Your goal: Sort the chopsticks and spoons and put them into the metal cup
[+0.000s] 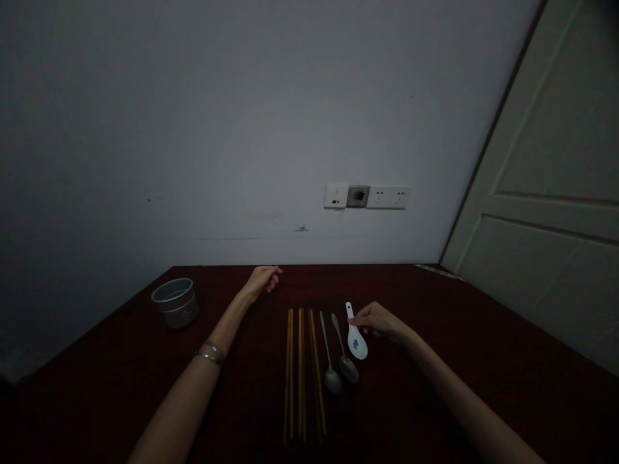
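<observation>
My right hand (378,319) pinches the handle of a white Chinese soup spoon (356,345) with a blue motif in its bowl. The soup spoon lies at the right end of a row on the dark red table, bowl towards me. Left of it are a metal spoon (349,369) with a wide bowl and a long-handled metal spoon (332,380). Pairs of wooden chopsticks (302,374) lie lengthwise farther left. Beyond their far ends, my left hand (262,281) rests near the table's back edge, fingers curled in, nothing visible in them. A bracelet circles that forearm.
A round grey metal container (176,306) stands at the table's left, beside my left forearm. A pale wall (242,129) rises behind the table, with a row of sockets (366,196) on it. A panelled door (546,258) borders the right side. The light is dim.
</observation>
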`<control>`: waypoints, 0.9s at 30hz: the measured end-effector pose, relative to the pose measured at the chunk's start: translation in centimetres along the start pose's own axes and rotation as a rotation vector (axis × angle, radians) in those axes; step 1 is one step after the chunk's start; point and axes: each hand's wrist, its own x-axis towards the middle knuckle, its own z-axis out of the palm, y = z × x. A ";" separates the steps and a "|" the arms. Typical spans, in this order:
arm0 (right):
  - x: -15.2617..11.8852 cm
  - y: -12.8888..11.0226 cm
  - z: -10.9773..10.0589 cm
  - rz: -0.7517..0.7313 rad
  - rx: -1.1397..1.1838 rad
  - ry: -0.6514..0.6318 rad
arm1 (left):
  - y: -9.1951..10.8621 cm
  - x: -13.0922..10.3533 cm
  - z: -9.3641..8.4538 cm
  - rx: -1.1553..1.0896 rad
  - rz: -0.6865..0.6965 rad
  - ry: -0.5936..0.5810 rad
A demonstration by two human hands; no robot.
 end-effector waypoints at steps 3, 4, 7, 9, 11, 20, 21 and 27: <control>-0.2 -0.3 0.2 0.023 -0.019 0.010 | -0.4 0.0 -0.1 -0.004 -0.022 0.008; -0.3 -0.3 0.2 0.026 -0.022 0.012 | -0.4 -0.1 -0.1 -0.006 -0.025 0.008; -0.4 -0.4 0.2 0.039 -0.031 0.013 | -0.5 -0.2 0.0 -0.012 -0.036 0.006; -0.5 -0.4 0.2 0.044 -0.041 0.019 | -0.6 -0.3 0.0 -0.012 -0.050 0.011; -0.5 -0.4 0.3 0.046 -0.054 0.024 | -0.6 -0.4 0.1 -0.019 -0.060 0.012; 0.2 -0.2 0.9 0.077 -0.158 0.071 | -0.8 -0.6 0.2 -0.018 -0.098 0.014; 0.2 -0.2 0.9 0.076 -0.168 0.076 | -0.9 -0.6 0.1 -0.018 -0.100 0.013; 0.2 -0.1 1.2 0.061 -0.199 0.099 | -0.7 -1.0 0.2 -0.019 -0.097 0.025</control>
